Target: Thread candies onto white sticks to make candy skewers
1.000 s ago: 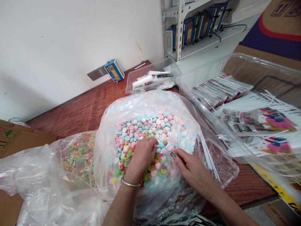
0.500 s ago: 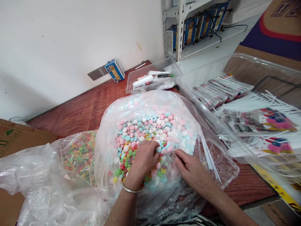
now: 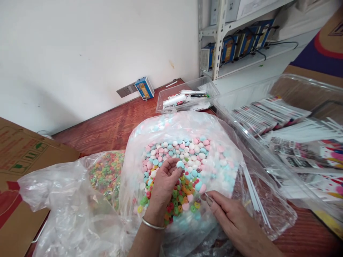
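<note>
A big clear plastic bag (image 3: 227, 142) lies open in front of me, full of pastel pink, blue and white candies (image 3: 184, 151) with coloured ring candies (image 3: 182, 194) near my hands. My left hand (image 3: 164, 184) is inside the bag, fingers curled, pinching a light blue candy (image 3: 180, 164) between thumb and fingertips. My right hand (image 3: 230, 217) rests at the bag's near edge, fingers pinched on a thin clear sleeve (image 3: 210, 200). A silver bangle (image 3: 152, 224) sits on my left wrist.
A second clear bag of ring candies (image 3: 105, 175) lies to the left, beside a cardboard box (image 3: 18, 157). A clear tray (image 3: 187, 96) with tubes stands behind. A large clear bin (image 3: 289, 128) of printed packets and white sticks (image 3: 254, 194) fills the right. Metal shelving (image 3: 219, 39) stands at the back.
My left hand has lifted out of the pile and now holds up a blue candy. The right hand has slid back toward me. The view has shifted, so everything sits further right.
</note>
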Demonstrator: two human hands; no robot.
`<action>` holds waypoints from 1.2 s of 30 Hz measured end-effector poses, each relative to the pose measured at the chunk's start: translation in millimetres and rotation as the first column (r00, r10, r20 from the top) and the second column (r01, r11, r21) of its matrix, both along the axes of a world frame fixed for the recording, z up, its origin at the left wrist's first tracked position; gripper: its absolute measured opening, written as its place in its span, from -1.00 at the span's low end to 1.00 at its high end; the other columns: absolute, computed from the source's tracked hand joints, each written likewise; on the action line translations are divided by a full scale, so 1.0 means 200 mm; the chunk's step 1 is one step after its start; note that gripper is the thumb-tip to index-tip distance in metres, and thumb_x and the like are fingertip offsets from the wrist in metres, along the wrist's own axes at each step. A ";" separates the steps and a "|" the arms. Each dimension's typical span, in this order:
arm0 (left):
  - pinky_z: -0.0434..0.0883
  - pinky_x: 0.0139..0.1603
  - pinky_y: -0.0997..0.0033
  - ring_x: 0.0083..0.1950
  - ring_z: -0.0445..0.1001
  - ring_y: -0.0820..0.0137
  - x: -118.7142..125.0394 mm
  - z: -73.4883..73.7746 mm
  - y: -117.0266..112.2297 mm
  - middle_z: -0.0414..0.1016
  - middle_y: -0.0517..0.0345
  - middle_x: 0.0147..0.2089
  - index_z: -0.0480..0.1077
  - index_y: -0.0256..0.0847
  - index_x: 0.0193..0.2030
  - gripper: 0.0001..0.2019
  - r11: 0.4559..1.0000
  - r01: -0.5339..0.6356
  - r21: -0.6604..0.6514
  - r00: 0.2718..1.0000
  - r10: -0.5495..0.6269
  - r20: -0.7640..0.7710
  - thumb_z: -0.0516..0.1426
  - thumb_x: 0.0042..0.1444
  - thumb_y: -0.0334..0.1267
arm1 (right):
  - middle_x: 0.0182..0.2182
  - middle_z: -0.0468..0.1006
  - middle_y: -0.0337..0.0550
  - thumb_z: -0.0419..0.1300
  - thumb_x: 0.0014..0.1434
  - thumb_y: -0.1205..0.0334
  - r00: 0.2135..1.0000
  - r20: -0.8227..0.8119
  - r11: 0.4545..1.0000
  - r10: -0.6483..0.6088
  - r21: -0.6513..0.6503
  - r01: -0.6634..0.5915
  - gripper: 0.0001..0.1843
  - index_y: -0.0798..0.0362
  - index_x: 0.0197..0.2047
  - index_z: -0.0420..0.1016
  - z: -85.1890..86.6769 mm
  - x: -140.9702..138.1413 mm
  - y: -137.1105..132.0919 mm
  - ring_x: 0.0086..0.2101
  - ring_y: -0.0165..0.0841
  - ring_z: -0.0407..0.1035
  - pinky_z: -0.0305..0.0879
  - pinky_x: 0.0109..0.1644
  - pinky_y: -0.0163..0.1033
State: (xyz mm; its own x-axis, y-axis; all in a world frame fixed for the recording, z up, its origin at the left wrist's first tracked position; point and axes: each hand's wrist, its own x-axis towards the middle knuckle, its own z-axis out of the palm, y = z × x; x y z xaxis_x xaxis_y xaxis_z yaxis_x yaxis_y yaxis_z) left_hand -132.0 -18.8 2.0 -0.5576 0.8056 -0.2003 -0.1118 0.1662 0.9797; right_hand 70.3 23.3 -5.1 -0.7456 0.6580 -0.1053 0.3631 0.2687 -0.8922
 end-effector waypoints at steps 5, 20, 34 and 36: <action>0.42 -0.21 0.47 -0.30 0.45 0.50 0.00 -0.03 -0.02 0.49 0.16 -0.27 0.46 -0.22 -0.14 -0.69 0.997 -0.040 0.065 0.994 0.033 0.105 0.31 0.01 -0.14 | -0.42 0.54 -0.17 -0.13 0.34 0.11 0.998 0.021 0.997 0.061 -0.053 -0.060 -0.68 -0.01 -0.32 0.36 0.01 -0.02 -0.03 -0.38 -0.27 0.42 0.23 -0.31 -0.24; 0.41 -0.18 0.46 -0.18 0.49 0.41 0.03 -0.01 -0.05 0.52 0.10 -0.20 0.43 -0.20 -0.16 -0.75 0.999 0.002 0.049 1.000 -0.001 -0.014 0.28 0.04 -0.18 | -0.45 0.51 -0.20 -0.13 0.33 0.09 0.999 0.026 0.992 0.032 -0.124 -0.029 -0.67 0.00 -0.35 0.35 0.03 -0.06 -0.02 -0.41 -0.30 0.38 0.20 -0.34 -0.26; 0.41 -0.24 0.45 -0.23 0.51 0.40 0.05 -0.01 -0.05 0.56 0.11 -0.27 0.50 -0.20 -0.19 -0.83 0.995 0.080 0.060 0.992 -0.074 -0.098 0.26 0.06 -0.25 | -0.67 0.10 -0.41 -0.06 0.28 -0.08 0.997 -0.070 0.857 -0.028 -0.515 -0.012 -0.63 -0.02 -0.43 0.22 0.06 -0.09 -0.04 -0.64 -0.47 -0.01 -0.13 -0.60 -0.36; 0.42 -0.23 0.44 -0.24 0.51 0.40 0.05 -0.01 -0.05 0.57 0.10 -0.26 0.51 -0.21 -0.18 -0.81 0.995 0.087 0.053 0.991 -0.081 -0.109 0.27 0.05 -0.24 | -0.68 0.09 -0.42 -0.06 0.27 -0.10 0.997 -0.076 0.843 -0.029 -0.537 -0.016 -0.63 -0.02 -0.42 0.23 0.06 -0.10 -0.04 -0.65 -0.47 -0.02 -0.14 -0.60 -0.36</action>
State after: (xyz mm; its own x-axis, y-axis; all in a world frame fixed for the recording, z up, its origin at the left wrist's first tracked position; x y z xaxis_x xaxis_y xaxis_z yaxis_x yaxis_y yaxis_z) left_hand -122.7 -29.8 -0.8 -0.5030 0.8590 -0.0954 0.0063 0.1140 0.9935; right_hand 50.3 15.3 7.4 -0.7623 0.5200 -0.3854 0.2865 -0.2628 -0.9213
